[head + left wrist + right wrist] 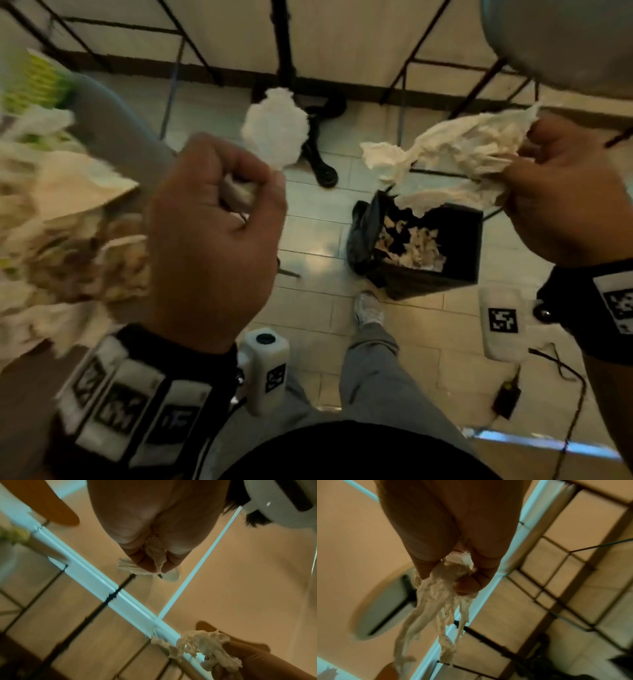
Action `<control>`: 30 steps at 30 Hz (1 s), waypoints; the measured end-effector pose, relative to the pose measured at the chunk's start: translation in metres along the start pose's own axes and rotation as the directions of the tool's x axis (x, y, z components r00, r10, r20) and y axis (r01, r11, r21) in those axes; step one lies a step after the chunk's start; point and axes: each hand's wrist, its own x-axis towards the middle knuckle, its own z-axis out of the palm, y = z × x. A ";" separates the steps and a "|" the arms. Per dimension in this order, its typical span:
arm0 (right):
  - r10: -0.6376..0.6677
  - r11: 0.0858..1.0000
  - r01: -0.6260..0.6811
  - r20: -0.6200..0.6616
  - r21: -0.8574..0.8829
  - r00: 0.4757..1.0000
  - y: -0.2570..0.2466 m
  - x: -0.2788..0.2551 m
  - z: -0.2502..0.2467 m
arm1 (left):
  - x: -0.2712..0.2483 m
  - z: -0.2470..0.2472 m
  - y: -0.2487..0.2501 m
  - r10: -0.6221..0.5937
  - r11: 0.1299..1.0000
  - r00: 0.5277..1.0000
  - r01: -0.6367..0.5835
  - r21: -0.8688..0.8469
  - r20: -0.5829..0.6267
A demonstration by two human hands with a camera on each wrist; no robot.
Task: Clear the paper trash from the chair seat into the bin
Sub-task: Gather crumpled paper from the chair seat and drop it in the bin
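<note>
My left hand (219, 219) is raised in the middle of the head view, its fingers curled round a crumpled white tissue (275, 128) that sticks out above the knuckles; the left wrist view shows the same tissue (155, 555) pinched between the fingers. Off to the right, my right hand (561, 192) grips a long crumpled paper napkin (455, 154) that hangs just above the black bin (455, 253). That napkin (440, 601) dangles in strands in the right wrist view. Paper scraps lie inside the bin. A blurred heap of paper trash (61, 212) covers the chair seat at left.
A black table pedestal (308, 113) stands on the tiled floor beyond the bin. Thin black chair legs (421, 51) cross the back. My grey trouser leg and shoe (368, 308) stand just left of the bin. A cable with a plug (507, 397) lies at lower right.
</note>
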 end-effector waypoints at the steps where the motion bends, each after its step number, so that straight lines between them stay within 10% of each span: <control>1: 0.054 0.999 -0.054 -0.024 -0.006 0.998 0.022 0.004 -0.025 | 0.004 0.036 0.000 -0.008 0.999 0.998 0.010 -0.042 0.057; 5: 0.244 0.966 -0.253 -0.141 -0.047 0.959 0.127 0.022 -0.107 | -0.001 0.186 -0.019 -0.110 0.989 0.939 0.135 -0.054 0.326; 9: 0.404 0.894 -0.437 -0.241 -0.102 0.883 0.235 0.047 -0.150 | -0.024 0.314 -0.057 -0.284 0.952 0.772 0.297 0.073 0.568; 15: 0.632 0.737 -0.672 -0.274 -0.078 0.725 0.368 0.087 -0.171 | -0.053 0.434 -0.120 -0.508 0.853 0.589 0.445 0.272 0.629; 19: 0.718 0.659 -0.752 -0.296 -0.006 0.631 0.417 0.100 -0.176 | -0.067 0.479 -0.148 -0.594 0.792 0.525 0.511 0.333 0.609; 25: 0.859 0.511 -0.806 -0.133 0.298 0.495 0.436 0.099 -0.176 | -0.081 0.498 -0.172 -0.599 0.650 0.241 0.703 0.287 0.764; 30: 0.881 0.471 -0.866 -0.122 0.164 0.456 0.424 0.092 -0.173 | -0.081 0.469 -0.173 -0.624 0.607 0.189 0.729 0.318 0.758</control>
